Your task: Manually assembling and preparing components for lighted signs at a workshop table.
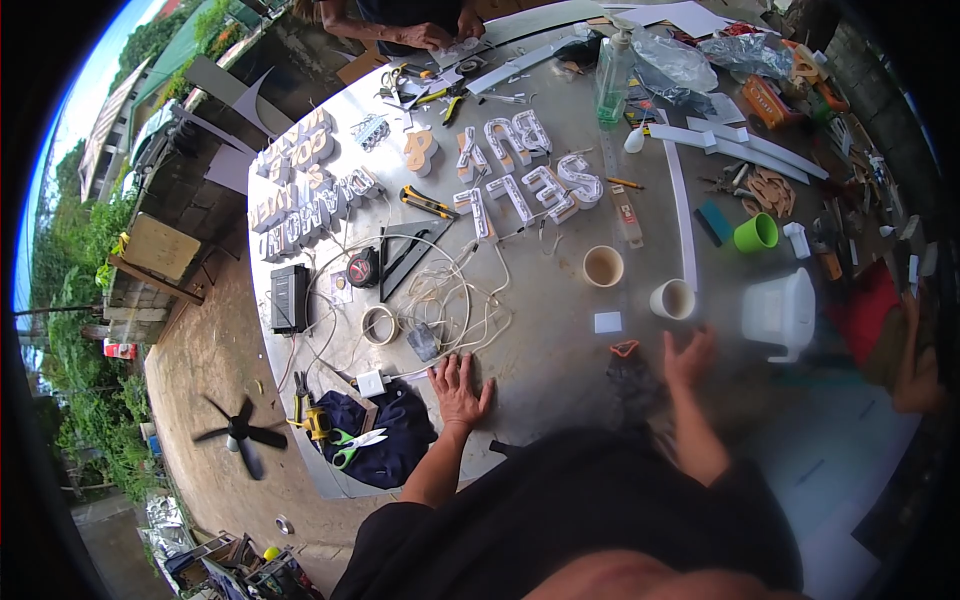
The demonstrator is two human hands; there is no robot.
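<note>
My left hand (460, 392) lies flat on the metal table (540, 345), fingers spread, holding nothing. Its fingertips are close to a white cable (408, 374) and a small clear plastic piece (424, 343). My right hand (690, 355) is slightly blurred, thumb and fingers apart, just on the near side of a white cup (661, 309) with brownish contents. I cannot tell whether it touches the cup. A small white card (607, 323) and an orange-and-dark item (625, 349) lie to its left. Beyond them stands a round cream container (603, 283), brownish inside.
White block letters (520, 190) stand across the table's far half. Scissors (357, 446) rest on dark cloth (400, 430) at left. A white bucket (778, 310), green cup (755, 233) and pump bottle (612, 80) stand rightward. Another person's hands (435, 38) work at the far edge.
</note>
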